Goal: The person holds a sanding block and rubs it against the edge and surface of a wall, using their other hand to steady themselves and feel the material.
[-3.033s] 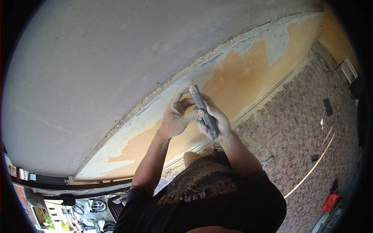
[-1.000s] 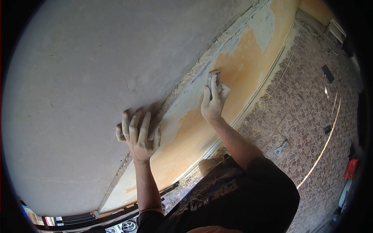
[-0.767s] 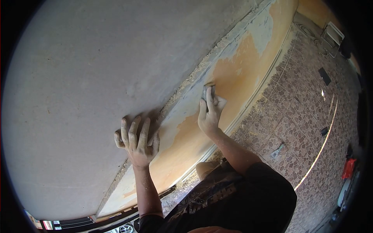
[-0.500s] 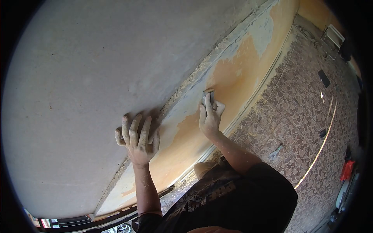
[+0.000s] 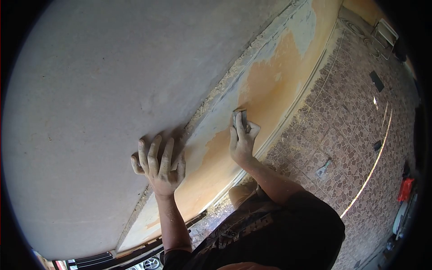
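Observation:
My left hand lies with fingers spread on the grey wall, just above the rough ledge that crosses it. My right hand grips a small dark grey piece of folded sandpaper with a tan edge. That sandpaper is pressed against the lower wall strip, where orange paint shows between pale, whitish patches. Pale dust coats the fingers of both hands. Most of the sandpaper is hidden under my fingers.
Yellowish crumbs line the ledge and the wall's foot. On the stone-patterned tiled floor lie a scraper-like tool, a dark flat piece and a smaller dark block. A red object is at the right, a metal-framed chair farther back.
My right hand has slid a short way down and left along the wall strip with the sandpaper. My left hand stays on the grey wall. The whole view has shifted slightly.

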A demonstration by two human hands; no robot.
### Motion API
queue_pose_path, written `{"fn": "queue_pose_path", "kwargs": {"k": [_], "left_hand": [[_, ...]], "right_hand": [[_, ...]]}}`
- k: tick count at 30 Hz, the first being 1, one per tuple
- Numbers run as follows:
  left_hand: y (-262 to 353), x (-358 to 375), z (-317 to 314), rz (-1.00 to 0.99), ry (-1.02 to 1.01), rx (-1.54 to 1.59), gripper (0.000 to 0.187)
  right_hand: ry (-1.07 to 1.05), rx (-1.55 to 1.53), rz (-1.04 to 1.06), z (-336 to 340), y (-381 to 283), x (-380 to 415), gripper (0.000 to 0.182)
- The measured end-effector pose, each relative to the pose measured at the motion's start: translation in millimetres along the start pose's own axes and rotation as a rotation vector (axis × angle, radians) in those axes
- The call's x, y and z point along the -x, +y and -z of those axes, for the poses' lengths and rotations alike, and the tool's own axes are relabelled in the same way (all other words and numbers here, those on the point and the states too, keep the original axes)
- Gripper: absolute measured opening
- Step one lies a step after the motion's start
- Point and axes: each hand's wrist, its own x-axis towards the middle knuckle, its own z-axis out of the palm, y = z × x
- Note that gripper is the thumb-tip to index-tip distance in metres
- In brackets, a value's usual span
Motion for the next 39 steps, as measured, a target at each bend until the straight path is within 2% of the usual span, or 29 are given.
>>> {"fn": "queue_pose_path", "kwargs": {"k": [2, 4, 6, 8, 10, 11, 14, 18, 20, 22, 25, 29, 32, 35, 37, 39], "left_hand": [[-1.3, 1.6, -1.4, 0.011, -0.036, -0.002, 0.038], [0.3, 3.2, 0.2, 0.020, -0.048, -0.014, 0.037], [1.2, -1.7, -0.2, 0.004, -0.001, 0.018, 0.039], [0.6, -1.3, 1.2, -0.009, 0.001, 0.003, 0.039], [1.9, -3.3, -0.2, -0.019, -0.016, -0.020, 0.039], [3.8, -5.6, 0.3, -0.001, -0.003, -0.016, 0.039], [3.0, -3.3, -1.6, 0.005, -0.005, -0.010, 0.039], [5.7, -3.7, 2.1, -0.001, -0.003, -0.008, 0.039], [5.9, -6.4, 4.2, 0.012, -0.042, -0.031, 0.040], [3.6, -8.5, 0.4, 0.006, 0.000, -0.019, 0.040], [3.0, -6.0, -2.1, 0.000, 0.003, -0.005, 0.040], [3.8, -4.3, 1.0, 0.009, -0.015, -0.008, 0.039], [5.5, -5.9, 2.6, 0.018, -0.030, -0.011, 0.039], [4.0, -3.3, 0.0, 0.009, -0.019, 0.019, 0.037], [2.6, -2.0, -1.0, 0.004, -0.010, 0.013, 0.038], [2.4, -0.5, -1.7, 0.008, -0.026, 0.008, 0.039]], "right_hand": [[0.010, -0.020, -0.002, 3.9, -0.1, -7.6, 0.052], [0.013, 0.053, 0.020, 7.0, -8.5, -48.9, 0.053], [0.117, -0.018, 0.024, 5.1, -14.4, -83.0, 0.054], [0.141, 0.033, 0.061, 2.8, -15.9, -67.6, 0.054], [0.079, 0.063, 0.090, -3.0, -0.1, -28.0, 0.053], [0.097, 0.004, 0.095, -7.8, 11.4, -9.9, 0.051], [0.073, 0.010, 0.050, 0.5, 6.2, -18.3, 0.050], [0.120, 0.116, 0.059, 14.9, -23.0, -100.3, 0.052], [0.158, 0.068, 0.043, -0.1, -10.0, -65.5, 0.051], [0.117, -0.054, 0.146, -11.5, 21.3, -7.1, 0.052], [0.071, 0.065, 0.081, 2.7, 5.8, -19.3, 0.052], [0.089, 0.110, 0.082, 14.1, -13.5, -76.8, 0.050], [0.180, 0.091, 0.122, -0.2, -0.2, -59.5, 0.051], [0.127, 0.021, 0.130, -6.3, 14.6, -7.9, 0.052], [0.050, 0.006, 0.095, 2.2, 3.6, -9.8, 0.053], [0.099, -0.016, 0.097, 3.4, -2.4, -54.5, 0.053]]}}
